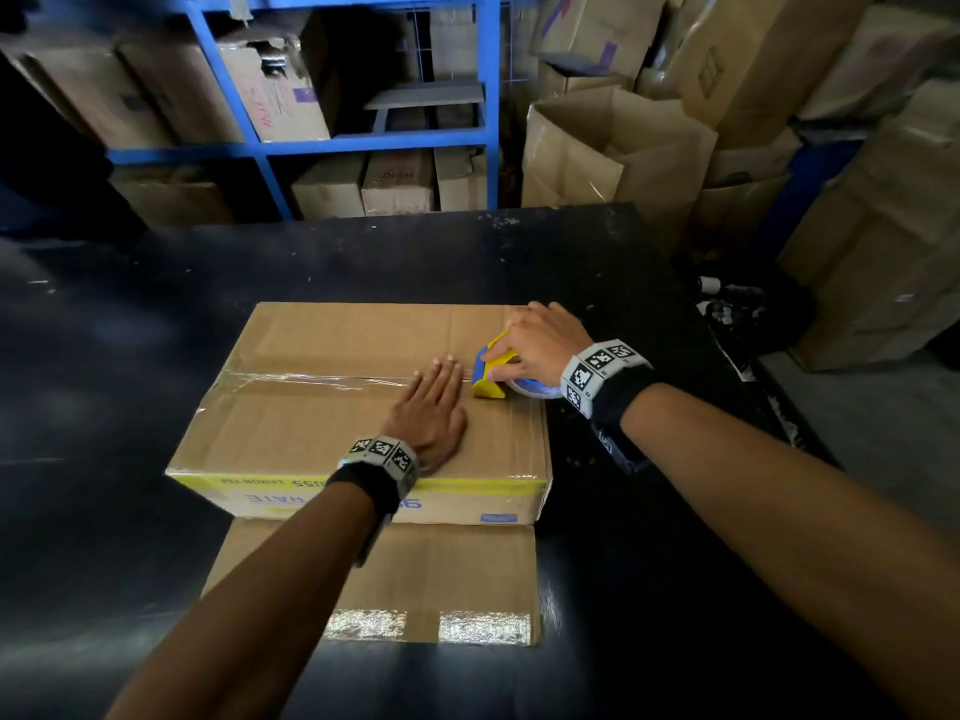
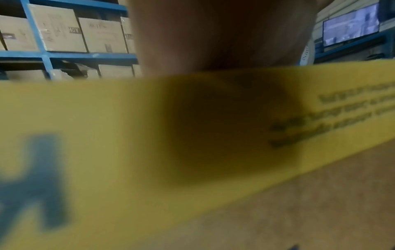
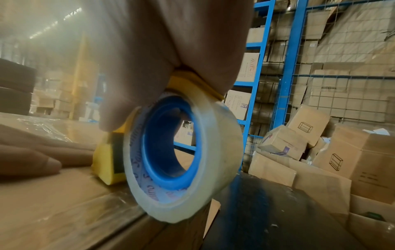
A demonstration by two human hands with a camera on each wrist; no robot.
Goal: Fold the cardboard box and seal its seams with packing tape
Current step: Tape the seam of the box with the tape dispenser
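- Cardboard box [image 1: 332, 407] lies folded shut on the dark worktop [image 1: 130, 314], with clear tape [image 1: 291, 379] already along the left part of its centre seam.
- Left hand [image 1: 431, 413] lies flat, fingers straight, pressing the top flaps just beside the seam; it holds nothing.
- Yellow tape dispenser [image 1: 493, 371] sits on the seam near the right edge, touching the box top.
- Right hand [image 1: 540, 345] curls round the dispenser and its roll [image 3: 181, 157].
- Judgement: the seam run is nearly complete. Keep the flaps pressed level, carry the tape over the right edge, then cut cleanly.
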